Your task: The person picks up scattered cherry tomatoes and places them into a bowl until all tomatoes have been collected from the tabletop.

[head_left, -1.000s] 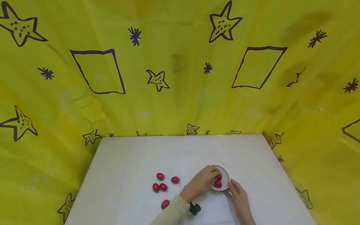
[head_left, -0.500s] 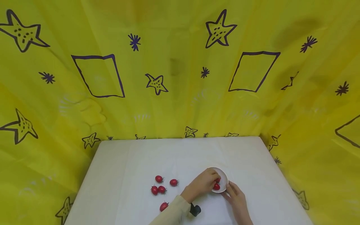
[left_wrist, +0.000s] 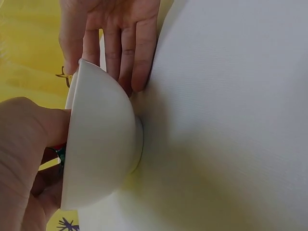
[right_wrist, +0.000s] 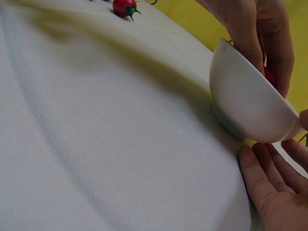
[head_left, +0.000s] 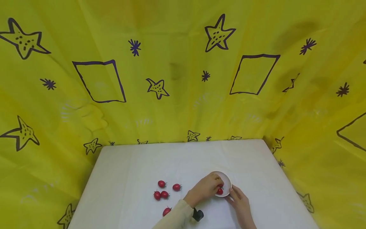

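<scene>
A small white bowl (head_left: 227,181) stands on the white-covered table. My left hand (head_left: 204,188) reaches over its left rim, fingers curled inside around a red cherry tomato (right_wrist: 268,75), mostly hidden by the fingers. Another cherry tomato (head_left: 219,191) lies in the bowl just below those fingertips. At the bowl's right side, my right hand (head_left: 240,201) holds it with the thumb at the rim and the other fingers low against the outside. In the left wrist view, a bit of green stem (left_wrist: 61,153) shows between the left fingers beside the bowl's rim.
Left of the bowl lie several loose cherry tomatoes (head_left: 177,187), one of them (head_left: 166,211) close to the left sleeve (head_left: 174,216). A black device (head_left: 198,215) sits at the left wrist. Yellow patterned cloth (head_left: 171,111) encloses the table's back and sides.
The head view has shifted slightly, so the table scene sits a little lower and further left. Both hands keep nearly the same place at the bowl; the left fingers cover more of the tomatoes.
</scene>
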Action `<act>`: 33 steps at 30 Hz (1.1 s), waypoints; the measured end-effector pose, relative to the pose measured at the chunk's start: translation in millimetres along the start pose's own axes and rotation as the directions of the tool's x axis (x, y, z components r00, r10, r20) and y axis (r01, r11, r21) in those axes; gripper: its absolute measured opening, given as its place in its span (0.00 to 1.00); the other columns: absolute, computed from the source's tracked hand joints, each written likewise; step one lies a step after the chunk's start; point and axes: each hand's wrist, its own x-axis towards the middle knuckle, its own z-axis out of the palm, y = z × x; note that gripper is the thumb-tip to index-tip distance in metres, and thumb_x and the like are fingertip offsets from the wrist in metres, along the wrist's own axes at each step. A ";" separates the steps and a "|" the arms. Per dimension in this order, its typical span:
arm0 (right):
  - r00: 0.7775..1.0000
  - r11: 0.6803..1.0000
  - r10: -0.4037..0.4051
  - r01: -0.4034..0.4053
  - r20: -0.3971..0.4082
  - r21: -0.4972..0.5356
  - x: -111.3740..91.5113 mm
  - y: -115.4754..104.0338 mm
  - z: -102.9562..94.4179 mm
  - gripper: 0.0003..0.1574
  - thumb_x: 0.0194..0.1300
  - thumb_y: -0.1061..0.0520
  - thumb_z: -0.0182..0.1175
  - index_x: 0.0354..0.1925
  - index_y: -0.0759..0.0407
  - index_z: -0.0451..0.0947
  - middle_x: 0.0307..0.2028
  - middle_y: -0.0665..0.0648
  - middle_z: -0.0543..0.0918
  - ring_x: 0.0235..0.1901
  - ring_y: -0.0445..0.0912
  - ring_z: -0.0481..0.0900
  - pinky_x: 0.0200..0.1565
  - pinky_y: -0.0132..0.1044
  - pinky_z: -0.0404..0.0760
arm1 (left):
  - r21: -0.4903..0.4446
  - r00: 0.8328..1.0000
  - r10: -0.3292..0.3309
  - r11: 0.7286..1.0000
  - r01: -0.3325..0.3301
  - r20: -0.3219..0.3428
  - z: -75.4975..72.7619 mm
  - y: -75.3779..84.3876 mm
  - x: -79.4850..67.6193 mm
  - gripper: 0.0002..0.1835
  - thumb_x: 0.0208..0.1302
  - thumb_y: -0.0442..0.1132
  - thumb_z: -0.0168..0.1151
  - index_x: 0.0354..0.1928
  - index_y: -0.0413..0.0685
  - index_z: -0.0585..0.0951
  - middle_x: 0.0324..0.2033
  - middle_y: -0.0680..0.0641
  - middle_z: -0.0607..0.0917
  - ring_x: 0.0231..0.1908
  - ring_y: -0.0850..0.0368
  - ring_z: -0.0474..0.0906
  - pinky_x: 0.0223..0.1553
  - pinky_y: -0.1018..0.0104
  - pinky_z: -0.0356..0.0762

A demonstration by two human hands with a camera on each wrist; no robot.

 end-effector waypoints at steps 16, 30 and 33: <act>1.000 0.998 0.030 -0.030 -0.001 -0.048 -0.9 1.2 0.3 0.39 0.82 0.46 0.51 0.75 0.73 0.58 0.74 0.76 0.65 0.47 0.21 0.79 0.59 0.31 0.84 | -0.019 1.000 -0.009 1.000 0.009 -0.005 -1.7 -1.0 -14.3 0.12 0.72 0.41 0.67 0.55 0.54 0.86 0.52 0.56 0.87 0.55 0.65 0.80 0.63 0.75 0.77; 1.000 0.999 0.023 -0.023 0.004 -0.044 -0.9 0.6 1.0 0.38 0.83 0.48 0.51 0.75 0.74 0.58 0.74 0.78 0.64 0.48 0.21 0.78 0.59 0.33 0.84 | -0.013 0.996 -0.019 1.000 0.018 -0.083 -3.4 0.0 -24.1 0.13 0.72 0.41 0.67 0.56 0.54 0.87 0.54 0.55 0.87 0.55 0.63 0.82 0.63 0.74 0.79; 0.999 0.999 0.034 -0.034 -0.003 -0.038 0.2 -0.3 0.0 0.38 0.83 0.48 0.51 0.75 0.74 0.58 0.75 0.78 0.62 0.48 0.21 0.78 0.59 0.33 0.84 | -0.030 0.994 -0.025 0.999 0.022 -0.105 -6.4 -0.5 -28.0 0.13 0.72 0.40 0.67 0.56 0.53 0.87 0.53 0.55 0.88 0.54 0.62 0.82 0.63 0.74 0.78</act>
